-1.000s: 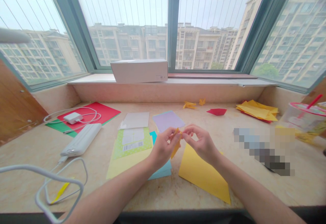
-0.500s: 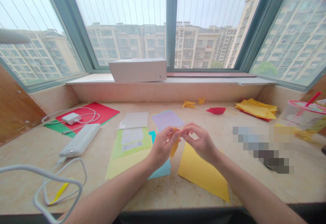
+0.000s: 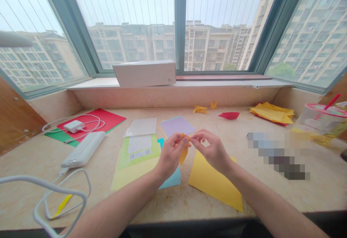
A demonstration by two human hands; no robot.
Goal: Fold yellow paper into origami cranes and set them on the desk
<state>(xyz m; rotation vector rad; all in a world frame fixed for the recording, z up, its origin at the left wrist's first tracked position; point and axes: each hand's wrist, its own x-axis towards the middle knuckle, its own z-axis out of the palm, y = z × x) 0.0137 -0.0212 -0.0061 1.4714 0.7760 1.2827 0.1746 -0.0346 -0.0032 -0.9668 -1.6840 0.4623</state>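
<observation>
Near the middle of the counter, my left hand is closed on a small folded orange paper, which hangs point down below the fingers. My right hand pinches the upper end of the same paper, its thumb and forefinger meeting my left fingertips. Fingers partly hide the fold. Below my right hand a larger yellow-orange sheet lies flat. Blue paper shows beside my left wrist, and a lilac sheet lies just beyond the hands.
A power bank, cables and red paper lie left. Green packaging sits left of my hands. Small folded orange pieces, a red folded piece, yellow papers and a clear cup stand farther back and right.
The fingertips have shifted slightly around the top of the orange paper, and more orange shows above my left thumb. The whole view has moved slightly.
</observation>
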